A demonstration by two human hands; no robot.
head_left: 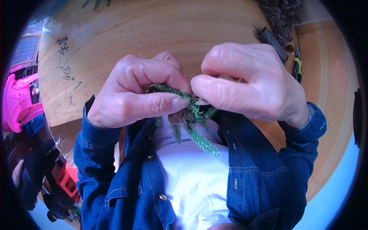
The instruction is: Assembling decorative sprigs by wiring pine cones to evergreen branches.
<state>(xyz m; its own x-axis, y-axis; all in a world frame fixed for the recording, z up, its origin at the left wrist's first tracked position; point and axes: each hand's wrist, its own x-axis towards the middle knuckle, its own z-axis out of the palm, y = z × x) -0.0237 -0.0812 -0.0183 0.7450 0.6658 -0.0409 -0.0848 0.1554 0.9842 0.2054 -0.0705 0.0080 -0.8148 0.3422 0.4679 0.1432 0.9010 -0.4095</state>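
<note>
On my monitor I see a green needled sprig (202, 142) held at the centre of the frame, its longest frond slanting down to the right; a brown lump (178, 116), partly hidden, shows among the fronds.

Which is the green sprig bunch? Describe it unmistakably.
Find the wooden table, then the left hand and right hand by its near edge. The green sprig bunch pokes out between them; unlike the greenery at the picture's top edge, it is held.

Head-worn fisheye — facing down, near left hand (134, 90), right hand (255, 82)
</note>
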